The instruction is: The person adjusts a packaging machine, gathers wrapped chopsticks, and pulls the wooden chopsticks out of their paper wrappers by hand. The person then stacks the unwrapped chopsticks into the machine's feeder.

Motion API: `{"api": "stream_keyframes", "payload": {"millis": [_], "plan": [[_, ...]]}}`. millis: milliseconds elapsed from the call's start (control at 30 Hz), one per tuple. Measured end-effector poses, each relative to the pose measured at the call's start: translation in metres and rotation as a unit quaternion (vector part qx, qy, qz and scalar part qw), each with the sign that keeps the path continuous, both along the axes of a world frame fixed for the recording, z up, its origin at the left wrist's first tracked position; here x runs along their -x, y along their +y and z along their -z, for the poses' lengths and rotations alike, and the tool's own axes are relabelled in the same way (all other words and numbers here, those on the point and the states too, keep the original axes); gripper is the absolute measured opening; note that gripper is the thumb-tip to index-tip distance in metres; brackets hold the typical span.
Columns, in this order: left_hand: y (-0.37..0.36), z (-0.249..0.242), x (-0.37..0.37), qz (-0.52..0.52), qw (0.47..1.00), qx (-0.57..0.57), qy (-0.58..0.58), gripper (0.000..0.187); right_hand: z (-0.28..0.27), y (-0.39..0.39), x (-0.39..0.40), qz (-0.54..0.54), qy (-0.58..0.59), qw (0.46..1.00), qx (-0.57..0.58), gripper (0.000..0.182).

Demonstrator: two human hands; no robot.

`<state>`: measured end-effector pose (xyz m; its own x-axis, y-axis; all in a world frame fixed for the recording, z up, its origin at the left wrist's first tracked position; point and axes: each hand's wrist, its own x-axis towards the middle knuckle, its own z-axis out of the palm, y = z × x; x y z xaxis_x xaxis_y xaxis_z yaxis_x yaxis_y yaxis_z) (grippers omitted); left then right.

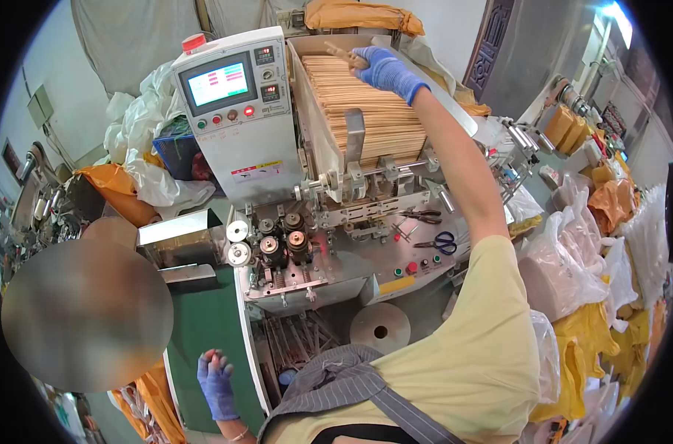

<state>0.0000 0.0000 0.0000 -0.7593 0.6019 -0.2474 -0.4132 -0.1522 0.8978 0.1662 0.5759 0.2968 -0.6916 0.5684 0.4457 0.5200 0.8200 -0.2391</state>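
Note:
My right hand (388,72), in a blue glove with bare fingertips, reaches to the far end of the machine's hopper (312,96). Its fingers are closed on a few wooden chopsticks (344,53), held just above the stacked chopsticks (355,92) that lie crosswise in the hopper. Low in the view, my left hand (216,381), gloved the same way, is over the green conveyor belt (203,325). Its fingers are curled together, and whether anything is in them does not show.
A control panel (236,96) with a lit screen stands left of the hopper. Rollers (283,240), pliers (423,215) and blue-handled scissors (444,243) are on the metal deck. Plastic bags (566,259) crowd the right side. Another person (88,314), blurred, is at the left.

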Motion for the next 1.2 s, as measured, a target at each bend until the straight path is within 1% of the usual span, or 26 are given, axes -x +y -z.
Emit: {"api": "stream_keyframes", "payload": {"millis": [67,100,167,233,267,300,333,367,400,433,467,500,533,633,667,733,767,800,833,900,967,1000,1033,1100,1167,1200], "plan": [[-0.012,0.007,-0.007,-0.023,0.999,0.019,-0.014,0.029,0.008,0.001,-0.003,-0.064,-0.015,0.998,-0.018,0.02],[0.0,-0.019,0.02,-0.017,0.996,0.06,0.067,0.026,0.016,0.012,0.008,-0.05,0.006,0.999,0.007,0.02],[0.042,-0.05,0.005,-0.007,0.981,0.116,0.155,0.021,0.014,0.009,0.007,-0.025,-0.028,0.999,0.032,0.019],[0.106,-0.096,0.007,0.081,0.943,0.086,0.311,0.017,0.008,0.007,0.002,-0.024,-0.02,0.999,0.011,0.022],[0.149,-0.12,0.004,0.091,0.918,0.023,0.386,0.014,0.005,0.004,-0.001,-0.021,-0.012,1.0,-0.003,0.023],[0.19,-0.167,-0.003,0.138,0.821,-0.006,0.554,0.015,0.002,0.005,-0.003,-0.017,-0.004,1.0,-0.016,0.024],[0.225,-0.194,0.0,0.19,0.756,0.027,0.626,0.016,-0.003,0.01,-0.005,-0.013,0.006,1.0,-0.003,0.025],[0.27,-0.221,-0.009,0.177,0.681,-0.063,0.707,0.017,-0.008,0.015,-0.008,-0.008,0.016,1.0,0.009,0.026],[0.308,-0.241,-0.017,0.15,0.625,-0.1,0.76,0.016,-0.012,0.021,-0.012,-0.001,0.025,0.999,0.022,0.027],[0.351,-0.255,-0.016,0.199,0.627,-0.116,0.744,0.017,-0.015,0.025,-0.017,-0.012,0.056,0.998,0.026,0.027],[0.397,-0.259,-0.013,0.164,0.582,-0.123,0.787,0.016,-0.017,0.028,-0.021,-0.023,0.088,0.995,0.029,0.027],[0.434,-0.262,-0.013,0.195,0.596,-0.113,0.77,0.016,-0.018,0.029,-0.025,-0.035,0.119,0.992,0.033,0.027],[0.463,-0.263,-0.016,0.226,0.609,-0.102,0.753,0.016,-0.024,0.022,-0.03,-0.041,0.134,0.988,0.071,0.026],[0.506,-0.255,-0.022,0.186,0.536,0.106,0.817,0.021,-0.019,0.019,-0.029,-0.079,0.113,0.99,-0.037,0.026],[0.508,-0.249,-0.018,0.091,0.6,0.057,0.792,0.023,-0.01,0.01,-0.029,-0.051,0.073,0.996,-0.019,0.028],[0.499,-0.232,0.006,-0.103,0.695,-0.028,0.711,0.028,0.045,0.024,-0.023,-0.093,0.085,0.992,-0.029,0.03],[0.482,-0.219,0.015,-0.092,0.752,-0.057,0.651,0.03,0.071,0.027,-0.017,-0.115,0.096,0.988,-0.03,0.031],[0.458,-0.202,0.026,-0.083,0.803,-0.083,0.584,0.032,0.086,0.023,-0.016,-0.059,0.089,0.993,-0.059,0.029],[0.438,-0.176,0.046,-0.041,0.823,-0.091,0.559,0.034,0.092,0.018,-0.018,-0.08,0.114,0.99,0.017,0.027],[0.379,-0.137,0.056,-0.038,0.795,0.018,0.605,0.035,0.088,0.012,-0.028,-0.117,0.158,0.965,0.174,0.024],[0.325,-0.086,0.064,0.014,0.868,-0.007,0.497,0.035,0.094,0.021,-0.032,-0.115,0.117,0.986,-0.04,0.021],[0.295,-0.057,0.071,0.031,0.886,0.03,0.461,0.035,0.096,0.022,-0.034,-0.088,0.078,0.993,-0.026,0.018],[0.264,-0.032,0.073,0.037,0.925,0.041,0.376,0.035,0.096,0.019,-0.036,-0.062,0.04,0.997,-0.015,0.016],[0.198,0.007,0.07,0.045,0.939,0.092,0.328,0.035,0.087,0.014,-0.043,-0.038,0.011,0.999,-0.031,0.027],[0.138,0.054,0.067,0.027,0.939,0.146,0.311,0.033,0.079,0.011,-0.046,-0.016,-0.004,0.995,-0.099,0.021],[0.115,0.072,0.059,0.016,0.946,0.179,0.268,0.031,0.072,0.007,-0.04,-0.009,0.024,0.985,-0.173,0.021]]}}
